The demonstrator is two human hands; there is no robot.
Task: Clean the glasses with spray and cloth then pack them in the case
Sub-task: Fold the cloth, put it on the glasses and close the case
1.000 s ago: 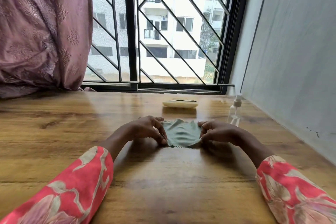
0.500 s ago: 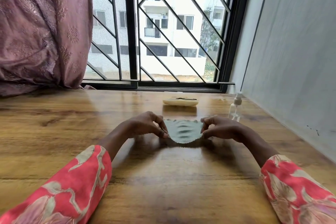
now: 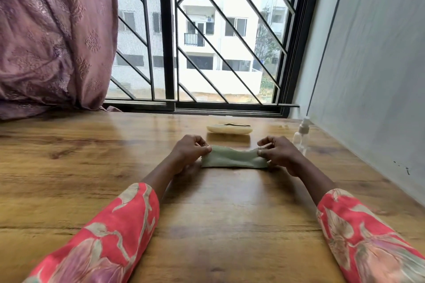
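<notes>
Wood-grain table [image 3: 69,167]: brown surface filling the near and middle scene; carries every item below.
Cloth [image 3: 232,158]: pale green, stretched into a long narrow band between the two hands at mid-table; its lower edge lies on or just above the wood, cannot tell which.
Left hand [image 3: 189,153]: fingers curled, thumb and fingertips pinching the left end of the cloth; heel of the hand near the table.
Right hand [image 3: 279,154]: fingers curled, pinching the right end of the cloth in the same manner.
Case [image 3: 228,128]: cream, oblong, lying flat just beyond the hands toward the window; a dark shape, probably the glasses, shows along its top, too small to make out.
Spray bottle [image 3: 301,134]: clear body, white pump head, upright at far right, just beyond the right hand and near the wall.
Sleeves [image 3: 110,241]: coral-red with pale floral print, on both forearms at the near edge.
Curtain [image 3: 53,34]: mauve, patterned, bunched at far left, its hem resting on the table.
Window [image 3: 207,37]: black frame with diagonal grille, far centre; white building outside.
Wall [image 3: 379,64]: plain grey, right side.
</notes>
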